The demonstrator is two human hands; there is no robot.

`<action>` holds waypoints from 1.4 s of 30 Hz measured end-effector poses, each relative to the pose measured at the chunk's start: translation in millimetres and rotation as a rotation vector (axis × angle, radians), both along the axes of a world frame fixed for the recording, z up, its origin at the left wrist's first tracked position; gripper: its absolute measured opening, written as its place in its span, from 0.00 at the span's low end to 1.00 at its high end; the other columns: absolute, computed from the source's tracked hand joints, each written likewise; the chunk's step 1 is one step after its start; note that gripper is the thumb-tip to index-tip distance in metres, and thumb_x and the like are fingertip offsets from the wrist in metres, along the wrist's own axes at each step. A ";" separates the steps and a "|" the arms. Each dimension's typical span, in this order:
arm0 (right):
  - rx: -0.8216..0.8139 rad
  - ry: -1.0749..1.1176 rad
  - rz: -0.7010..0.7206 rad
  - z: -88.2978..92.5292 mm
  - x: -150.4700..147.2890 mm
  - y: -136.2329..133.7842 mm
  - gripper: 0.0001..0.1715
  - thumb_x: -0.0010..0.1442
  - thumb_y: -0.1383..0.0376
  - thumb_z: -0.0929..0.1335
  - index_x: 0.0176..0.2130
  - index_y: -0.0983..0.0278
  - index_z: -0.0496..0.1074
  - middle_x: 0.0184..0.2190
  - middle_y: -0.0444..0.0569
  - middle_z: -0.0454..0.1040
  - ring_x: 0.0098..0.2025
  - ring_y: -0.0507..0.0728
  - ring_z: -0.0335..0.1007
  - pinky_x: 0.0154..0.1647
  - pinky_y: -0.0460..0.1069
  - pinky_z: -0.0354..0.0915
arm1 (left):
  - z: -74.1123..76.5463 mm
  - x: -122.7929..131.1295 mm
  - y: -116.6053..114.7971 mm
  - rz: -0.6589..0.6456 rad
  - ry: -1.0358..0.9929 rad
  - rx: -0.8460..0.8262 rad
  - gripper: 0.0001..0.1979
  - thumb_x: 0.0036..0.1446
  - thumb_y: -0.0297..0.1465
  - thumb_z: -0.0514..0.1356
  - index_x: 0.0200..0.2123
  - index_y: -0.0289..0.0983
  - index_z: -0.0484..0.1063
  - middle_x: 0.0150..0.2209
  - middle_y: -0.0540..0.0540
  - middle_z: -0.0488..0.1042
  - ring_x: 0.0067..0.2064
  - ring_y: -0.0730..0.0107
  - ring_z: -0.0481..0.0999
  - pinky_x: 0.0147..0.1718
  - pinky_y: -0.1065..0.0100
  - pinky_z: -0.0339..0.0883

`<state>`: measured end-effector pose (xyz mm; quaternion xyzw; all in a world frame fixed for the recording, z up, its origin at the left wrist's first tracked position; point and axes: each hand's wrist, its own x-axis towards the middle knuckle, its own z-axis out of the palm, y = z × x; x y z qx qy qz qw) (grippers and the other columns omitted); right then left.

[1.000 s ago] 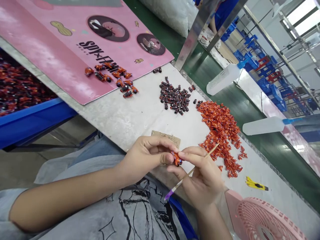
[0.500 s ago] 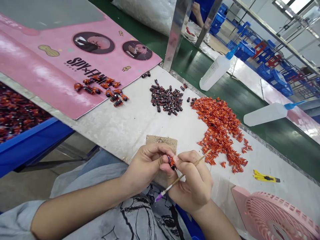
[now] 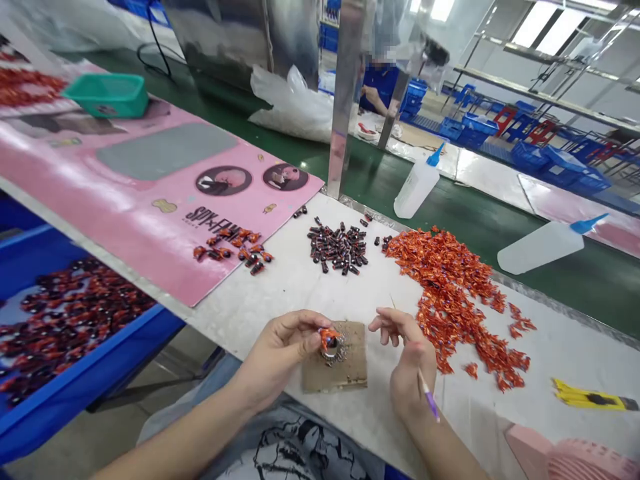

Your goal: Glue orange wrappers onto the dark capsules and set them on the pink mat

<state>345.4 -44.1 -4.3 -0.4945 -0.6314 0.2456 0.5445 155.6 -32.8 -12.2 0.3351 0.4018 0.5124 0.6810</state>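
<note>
To the right of the right fingers (image 3: pixel 391 317), on the desk (image 3: pixel 285 293): a yellow cutter (image 3: pixel 590 399) and, nearer the viewer, a pink fan (image 3: pixel 593 460), cut off by the frame. Left of the left fingers (image 3: pixel 304 321) and beyond them: a pink printed sheet (image 3: pixel 160 247), carrying a green basket (image 3: pixel 120 103) at its far end. Beyond both sets of fingers: a metal post (image 3: pixel 345 100), a clear plastic bag (image 3: pixel 295 107) and a green belt (image 3: pixel 465 207) with two blue-tipped bottles (image 3: pixel 543 248). Farthest from the fingers: a co-worker's blue sleeve (image 3: pixel 379 81), blue crates (image 3: pixel 477 125) and a window (image 3: pixel 537 33).
</note>
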 end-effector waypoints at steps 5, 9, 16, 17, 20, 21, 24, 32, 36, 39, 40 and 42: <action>-0.115 0.326 -0.136 -12.6 0.1 10.6 0.32 0.64 0.37 0.58 0.48 0.59 0.69 0.33 0.46 0.74 0.26 0.52 0.68 0.24 0.47 0.65 | -22.4 -71.1 49.0 0.274 1.022 0.651 0.08 0.57 0.36 0.63 0.31 0.41 0.82 0.34 0.44 0.84 0.39 0.57 0.81 0.44 0.58 0.75; -0.250 0.343 -0.042 -18.8 3.3 16.2 0.30 0.65 0.40 0.61 0.37 0.62 0.74 0.27 0.49 0.76 0.26 0.53 0.70 0.25 0.48 0.66 | -29.3 -109.9 77.1 0.232 1.337 0.786 0.14 0.60 0.37 0.55 0.33 0.40 0.80 0.36 0.40 0.84 0.40 0.52 0.81 0.44 0.53 0.75; -0.487 0.260 0.186 -25.4 2.5 22.0 0.33 0.58 0.38 0.66 0.36 0.63 0.78 0.30 0.53 0.81 0.31 0.57 0.77 0.29 0.50 0.71 | -22.3 -66.5 100.3 -0.002 1.511 0.804 0.12 0.61 0.33 0.56 0.41 0.39 0.78 0.44 0.38 0.81 0.47 0.52 0.80 0.47 0.56 0.73; -0.501 0.227 0.190 -26.2 1.8 22.0 0.29 0.57 0.40 0.69 0.36 0.63 0.78 0.29 0.52 0.81 0.31 0.57 0.77 0.30 0.50 0.71 | -21.3 -53.3 104.5 -0.043 1.540 0.792 0.11 0.61 0.32 0.56 0.42 0.39 0.78 0.44 0.39 0.81 0.46 0.52 0.80 0.46 0.58 0.73; -0.521 0.177 0.200 -28.7 -0.6 21.4 0.21 0.54 0.48 0.73 0.31 0.63 0.76 0.27 0.50 0.80 0.29 0.56 0.75 0.30 0.49 0.70 | -18.1 -17.9 116.7 -0.120 1.636 0.733 0.10 0.62 0.29 0.56 0.44 0.38 0.76 0.41 0.39 0.79 0.44 0.53 0.79 0.40 0.61 0.73; -0.525 0.164 0.207 -29.5 -1.6 21.0 0.19 0.55 0.49 0.72 0.29 0.63 0.74 0.26 0.49 0.79 0.27 0.55 0.74 0.29 0.49 0.70 | -17.0 -9.3 119.8 -0.137 1.666 0.711 0.10 0.62 0.27 0.55 0.43 0.38 0.76 0.40 0.39 0.78 0.43 0.54 0.79 0.39 0.62 0.72; -0.534 0.112 0.223 -31.6 -4.9 19.1 0.15 0.57 0.54 0.70 0.27 0.63 0.72 0.23 0.48 0.77 0.26 0.54 0.72 0.29 0.48 0.67 | -14.7 4.7 124.5 -0.175 1.729 0.661 0.14 0.61 0.20 0.52 0.40 0.37 0.76 0.40 0.39 0.77 0.43 0.56 0.78 0.38 0.64 0.71; -0.468 -0.046 0.269 -33.8 -14.2 12.6 0.07 0.58 0.64 0.68 0.29 0.62 0.72 0.26 0.47 0.75 0.29 0.55 0.69 0.32 0.48 0.63 | -15.1 -11.2 111.9 -0.156 1.685 0.678 0.23 0.58 0.15 0.48 0.48 0.33 0.76 0.42 0.36 0.78 0.46 0.52 0.76 0.45 0.58 0.71; -0.404 -0.095 0.297 -33.7 -15.8 11.4 0.07 0.59 0.66 0.68 0.28 0.62 0.71 0.27 0.48 0.75 0.33 0.57 0.71 0.35 0.50 0.63 | -10.4 -27.5 79.1 -0.022 1.566 0.718 0.20 0.61 0.19 0.49 0.48 0.36 0.78 0.45 0.39 0.78 0.48 0.57 0.77 0.49 0.58 0.71; -0.319 -0.181 0.319 -32.1 -16.1 10.8 0.09 0.61 0.65 0.66 0.28 0.62 0.70 0.26 0.48 0.74 0.31 0.56 0.70 0.34 0.50 0.63 | -7.7 -33.6 45.8 0.131 1.076 0.672 0.11 0.63 0.28 0.57 0.40 0.39 0.81 0.41 0.44 0.80 0.45 0.61 0.79 0.47 0.61 0.74; -0.301 -0.212 0.325 -31.2 -16.2 10.6 0.10 0.62 0.65 0.65 0.28 0.62 0.70 0.26 0.47 0.74 0.31 0.56 0.70 0.34 0.49 0.63 | -7.7 -34.1 35.7 0.149 0.855 0.588 0.08 0.60 0.31 0.61 0.38 0.40 0.82 0.39 0.45 0.81 0.43 0.62 0.79 0.45 0.62 0.75; -0.316 -0.243 0.331 -29.2 -16.8 10.0 0.11 0.62 0.66 0.65 0.28 0.62 0.69 0.24 0.46 0.73 0.28 0.54 0.68 0.32 0.48 0.62 | -8.5 -33.8 19.4 0.123 0.457 0.346 0.07 0.52 0.35 0.70 0.33 0.40 0.83 0.37 0.45 0.82 0.41 0.62 0.81 0.43 0.62 0.77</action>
